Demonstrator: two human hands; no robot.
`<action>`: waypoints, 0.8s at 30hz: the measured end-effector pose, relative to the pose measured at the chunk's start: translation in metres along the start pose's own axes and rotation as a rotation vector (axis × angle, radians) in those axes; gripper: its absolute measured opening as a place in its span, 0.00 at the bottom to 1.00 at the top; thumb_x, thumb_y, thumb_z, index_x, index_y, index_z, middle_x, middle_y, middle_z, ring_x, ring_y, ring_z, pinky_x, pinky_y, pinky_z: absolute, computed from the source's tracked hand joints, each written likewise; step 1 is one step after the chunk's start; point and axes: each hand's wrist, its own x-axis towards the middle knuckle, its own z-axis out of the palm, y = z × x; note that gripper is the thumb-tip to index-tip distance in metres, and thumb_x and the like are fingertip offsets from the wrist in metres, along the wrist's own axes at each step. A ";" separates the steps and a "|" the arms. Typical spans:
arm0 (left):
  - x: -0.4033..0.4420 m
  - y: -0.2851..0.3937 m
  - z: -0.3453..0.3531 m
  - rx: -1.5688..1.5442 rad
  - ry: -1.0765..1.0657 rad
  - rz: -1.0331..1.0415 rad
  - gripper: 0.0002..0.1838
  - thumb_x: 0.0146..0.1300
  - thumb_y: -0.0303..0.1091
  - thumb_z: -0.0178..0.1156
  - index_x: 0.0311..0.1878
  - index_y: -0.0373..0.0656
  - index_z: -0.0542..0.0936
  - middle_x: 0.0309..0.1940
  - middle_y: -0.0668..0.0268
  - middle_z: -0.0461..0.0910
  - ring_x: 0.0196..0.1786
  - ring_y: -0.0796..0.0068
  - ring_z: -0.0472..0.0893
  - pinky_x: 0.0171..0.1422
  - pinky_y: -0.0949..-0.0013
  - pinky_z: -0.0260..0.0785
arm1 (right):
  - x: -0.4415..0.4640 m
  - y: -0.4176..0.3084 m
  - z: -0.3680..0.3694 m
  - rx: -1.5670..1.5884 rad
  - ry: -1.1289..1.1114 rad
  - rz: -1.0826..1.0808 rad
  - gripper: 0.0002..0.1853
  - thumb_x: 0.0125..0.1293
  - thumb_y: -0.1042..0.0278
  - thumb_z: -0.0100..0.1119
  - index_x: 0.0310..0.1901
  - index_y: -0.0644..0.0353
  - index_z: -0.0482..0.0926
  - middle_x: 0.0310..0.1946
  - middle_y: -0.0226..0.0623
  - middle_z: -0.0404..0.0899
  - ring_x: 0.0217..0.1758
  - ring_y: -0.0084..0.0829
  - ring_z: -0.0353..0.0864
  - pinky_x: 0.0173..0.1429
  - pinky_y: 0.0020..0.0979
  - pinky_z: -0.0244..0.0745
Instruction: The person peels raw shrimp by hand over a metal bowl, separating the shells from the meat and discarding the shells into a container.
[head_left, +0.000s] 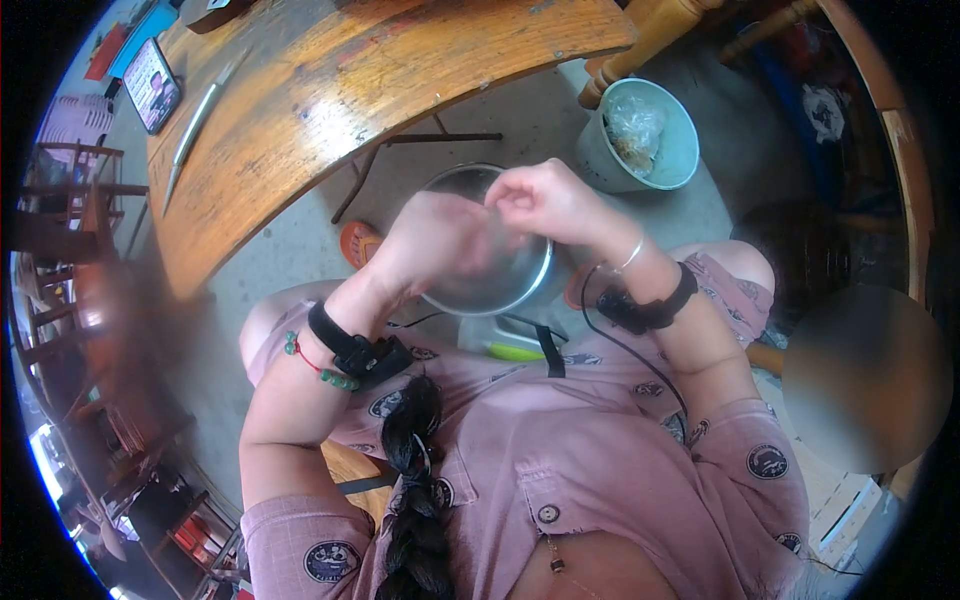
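Observation:
Both hands are close together over a round metal bowl [538, 283] at the middle of the head view. My left hand [440, 238] is blurred, its fingers pointing towards the other hand; whether it holds anything does not show. My right hand [545, 203] has thumb and fingertips pinched together above the bowl's upper edge. Anything between those fingertips is too small or blurred to name. The inside of the bowl is partly hidden by the hands.
A wooden table [300, 130] curves across the top left, with a phone [152, 87] and a long thin tool [197, 130] on it. A pale bucket [675, 150] holding a plastic bag [636, 128] stands at upper right. An orange shoe [357, 243] lies left of the bowl.

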 end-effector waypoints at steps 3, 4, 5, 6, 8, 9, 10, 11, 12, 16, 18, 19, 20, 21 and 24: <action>0.001 0.000 0.001 0.269 0.032 0.128 0.10 0.71 0.30 0.54 0.36 0.36 0.81 0.21 0.70 0.78 0.21 0.84 0.75 0.23 0.80 0.66 | 0.003 0.008 -0.008 0.255 -0.093 0.135 0.08 0.68 0.73 0.54 0.40 0.71 0.78 0.27 0.38 0.82 0.30 0.27 0.86 0.30 0.24 0.81; 0.001 0.000 0.001 0.269 0.032 0.128 0.10 0.71 0.30 0.54 0.36 0.36 0.81 0.21 0.70 0.78 0.21 0.84 0.75 0.23 0.80 0.66 | 0.002 0.008 -0.009 0.255 -0.093 0.134 0.08 0.68 0.73 0.54 0.40 0.71 0.78 0.27 0.38 0.82 0.30 0.27 0.86 0.30 0.24 0.81; 0.001 0.000 0.002 0.252 0.037 0.108 0.10 0.71 0.30 0.54 0.37 0.36 0.81 0.21 0.70 0.77 0.21 0.84 0.75 0.22 0.79 0.65 | 0.001 0.007 -0.009 0.266 -0.105 0.112 0.09 0.69 0.73 0.54 0.42 0.72 0.77 0.28 0.38 0.82 0.29 0.28 0.86 0.30 0.24 0.81; 0.001 0.000 0.002 0.234 0.042 0.087 0.10 0.71 0.30 0.54 0.37 0.36 0.81 0.21 0.70 0.77 0.20 0.84 0.75 0.22 0.79 0.65 | 0.001 0.006 -0.009 0.276 -0.118 0.089 0.09 0.69 0.73 0.54 0.43 0.72 0.76 0.29 0.39 0.82 0.29 0.28 0.86 0.30 0.24 0.81; 0.003 -0.004 0.001 0.247 0.044 0.090 0.10 0.72 0.30 0.53 0.37 0.36 0.81 0.20 0.70 0.77 0.20 0.84 0.74 0.22 0.79 0.65 | 0.002 0.005 -0.009 0.282 -0.128 0.100 0.10 0.70 0.72 0.54 0.43 0.72 0.76 0.29 0.39 0.82 0.29 0.28 0.86 0.30 0.24 0.81; 0.002 -0.003 0.001 0.262 0.044 0.094 0.10 0.72 0.30 0.53 0.38 0.35 0.81 0.20 0.70 0.77 0.20 0.84 0.74 0.22 0.79 0.65 | 0.002 0.005 -0.010 0.288 -0.135 0.111 0.10 0.70 0.71 0.55 0.43 0.72 0.76 0.29 0.39 0.82 0.29 0.28 0.85 0.30 0.24 0.81; 0.001 -0.002 0.002 0.262 0.043 0.094 0.10 0.72 0.30 0.53 0.38 0.35 0.81 0.20 0.70 0.77 0.20 0.84 0.74 0.22 0.79 0.65 | 0.002 0.005 -0.010 0.288 -0.134 0.111 0.10 0.70 0.71 0.55 0.43 0.72 0.76 0.29 0.39 0.82 0.29 0.28 0.85 0.30 0.24 0.81; 0.000 0.000 0.004 0.270 0.066 0.121 0.10 0.71 0.29 0.53 0.38 0.36 0.81 0.19 0.70 0.77 0.20 0.84 0.74 0.22 0.79 0.66 | 0.002 0.005 -0.011 0.347 -0.121 0.153 0.10 0.70 0.70 0.55 0.43 0.70 0.77 0.29 0.38 0.82 0.28 0.27 0.85 0.30 0.24 0.80; -0.001 0.002 0.006 0.277 0.089 0.149 0.09 0.71 0.29 0.54 0.38 0.36 0.81 0.19 0.70 0.77 0.20 0.84 0.74 0.22 0.78 0.66 | 0.002 0.006 -0.012 0.405 -0.109 0.196 0.10 0.70 0.70 0.56 0.44 0.69 0.77 0.29 0.36 0.82 0.28 0.26 0.85 0.30 0.23 0.80; -0.005 0.004 0.011 0.548 0.232 0.458 0.08 0.69 0.28 0.55 0.39 0.35 0.81 0.18 0.68 0.76 0.20 0.83 0.74 0.23 0.75 0.66 | 0.004 0.019 -0.013 0.604 -0.095 0.243 0.09 0.70 0.69 0.57 0.43 0.67 0.78 0.29 0.33 0.81 0.26 0.21 0.81 0.28 0.21 0.77; -0.009 0.009 0.014 0.724 0.363 0.639 0.04 0.63 0.24 0.58 0.38 0.36 0.81 0.20 0.62 0.78 0.21 0.73 0.78 0.27 0.69 0.70 | 0.006 0.029 -0.012 0.859 -0.147 0.227 0.08 0.71 0.69 0.56 0.44 0.66 0.78 0.31 0.30 0.79 0.23 0.14 0.74 0.26 0.16 0.70; -0.009 0.009 0.015 0.724 0.364 0.639 0.04 0.63 0.24 0.58 0.38 0.36 0.81 0.20 0.62 0.78 0.21 0.73 0.78 0.27 0.69 0.70 | 0.007 0.032 -0.012 0.858 -0.148 0.227 0.08 0.71 0.69 0.56 0.44 0.66 0.78 0.31 0.30 0.79 0.23 0.14 0.74 0.26 0.16 0.70; -0.010 0.008 0.015 0.801 0.424 0.764 0.04 0.61 0.22 0.58 0.38 0.36 0.81 0.22 0.59 0.78 0.24 0.66 0.79 0.30 0.65 0.71 | 0.007 0.035 -0.011 0.989 -0.183 0.245 0.08 0.71 0.70 0.55 0.45 0.66 0.77 0.32 0.29 0.78 0.23 0.12 0.70 0.25 0.14 0.67; -0.010 0.009 0.016 0.878 0.484 0.889 0.06 0.58 0.21 0.59 0.38 0.36 0.81 0.24 0.56 0.79 0.26 0.58 0.81 0.33 0.62 0.72 | 0.008 0.035 -0.011 1.120 -0.217 0.262 0.09 0.71 0.71 0.55 0.46 0.67 0.77 0.33 0.28 0.78 0.22 0.09 0.67 0.24 0.13 0.64; -0.016 0.014 0.019 0.924 0.519 0.863 0.09 0.55 0.19 0.59 0.40 0.37 0.80 0.27 0.53 0.80 0.31 0.51 0.80 0.36 0.59 0.73 | 0.005 0.030 -0.009 1.180 -0.243 0.274 0.09 0.71 0.73 0.54 0.47 0.67 0.77 0.33 0.29 0.77 0.22 0.07 0.64 0.23 0.11 0.61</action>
